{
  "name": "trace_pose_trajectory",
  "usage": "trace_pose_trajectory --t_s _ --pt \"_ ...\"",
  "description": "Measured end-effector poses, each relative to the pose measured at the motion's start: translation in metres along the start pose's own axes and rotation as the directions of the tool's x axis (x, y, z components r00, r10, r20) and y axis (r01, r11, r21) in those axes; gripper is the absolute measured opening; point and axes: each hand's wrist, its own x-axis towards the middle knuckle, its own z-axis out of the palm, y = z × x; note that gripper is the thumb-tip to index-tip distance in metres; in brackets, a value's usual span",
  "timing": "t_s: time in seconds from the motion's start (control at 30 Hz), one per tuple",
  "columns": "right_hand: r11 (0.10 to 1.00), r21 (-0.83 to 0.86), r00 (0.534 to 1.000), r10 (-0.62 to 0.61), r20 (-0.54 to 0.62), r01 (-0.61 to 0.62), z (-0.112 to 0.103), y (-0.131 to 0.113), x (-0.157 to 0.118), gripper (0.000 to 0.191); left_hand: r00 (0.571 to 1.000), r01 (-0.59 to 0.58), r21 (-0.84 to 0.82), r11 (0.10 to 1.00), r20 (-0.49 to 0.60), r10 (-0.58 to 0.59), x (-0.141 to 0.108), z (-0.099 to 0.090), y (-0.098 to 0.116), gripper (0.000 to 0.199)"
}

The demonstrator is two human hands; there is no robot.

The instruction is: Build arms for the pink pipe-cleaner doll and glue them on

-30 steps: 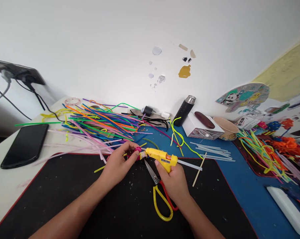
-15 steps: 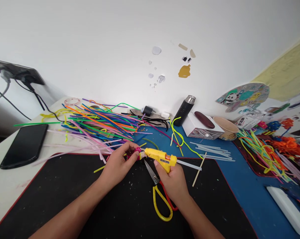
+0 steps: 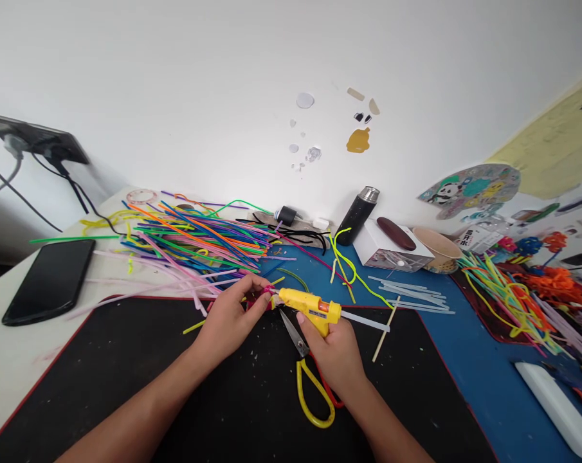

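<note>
Over the black mat (image 3: 213,411), my right hand (image 3: 337,350) is closed round the handle of a yellow glue gun (image 3: 310,305). A clear glue stick (image 3: 365,321) sticks out of its back end. The nozzle points left and meets a small magenta pipe-cleaner piece (image 3: 267,290), pinched in the fingers of my left hand (image 3: 235,312); those fingers cover much of it. Below the gun lie scissors (image 3: 314,392) with one yellow and one red handle, blades pointing at the magenta piece, partly under my right hand.
Many coloured pipe cleaners (image 3: 199,238) are heaped behind my left hand, with a phone (image 3: 49,281) at the left. Loose glue sticks (image 3: 411,292), a thin wooden stick (image 3: 386,329), a black flask (image 3: 358,215) and a white box (image 3: 387,247) lie or stand to the right.
The glue gun has shifted slightly left, its nozzle now closer against the magenta piece. My left hand stays almost still.
</note>
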Motion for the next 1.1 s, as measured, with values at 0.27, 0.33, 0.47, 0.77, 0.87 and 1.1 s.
trace_pose_trajectory --t_s 0.27,0.33,0.47,0.77,0.87,1.1 --pt "0.999 0.026 0.998 -0.025 0.055 0.024 -0.002 -0.002 -0.002 0.037 1.0 0.003 -0.01 1.0 0.015 -0.003 0.0 0.0 -0.001 0.013" --pt "0.997 0.073 0.997 -0.032 0.066 0.027 -0.003 -0.003 -0.002 0.038 1.0 0.001 -0.006 1.0 0.017 -0.001 0.0 0.0 -0.001 0.013" --pt "0.994 0.11 0.999 -0.017 0.049 0.012 -0.004 -0.005 -0.003 0.039 1.0 0.004 -0.004 1.0 0.02 -0.004 0.0 0.0 0.0 0.013" --pt "0.998 0.06 0.999 0.013 0.05 -0.016 -0.003 0.0 -0.004 0.044 1.0 0.006 -0.006 1.0 0.027 -0.005 0.0 0.0 -0.003 0.011" --pt "0.999 0.035 0.999 0.005 0.043 -0.007 -0.003 0.002 -0.005 0.042 1.0 0.003 0.002 1.0 0.026 -0.003 0.0 0.001 -0.003 0.012" --pt "1.0 -0.003 1.0 0.012 0.013 -0.012 -0.003 0.006 -0.005 0.045 1.0 0.006 -0.005 1.0 0.026 -0.005 -0.001 0.002 -0.003 0.013"
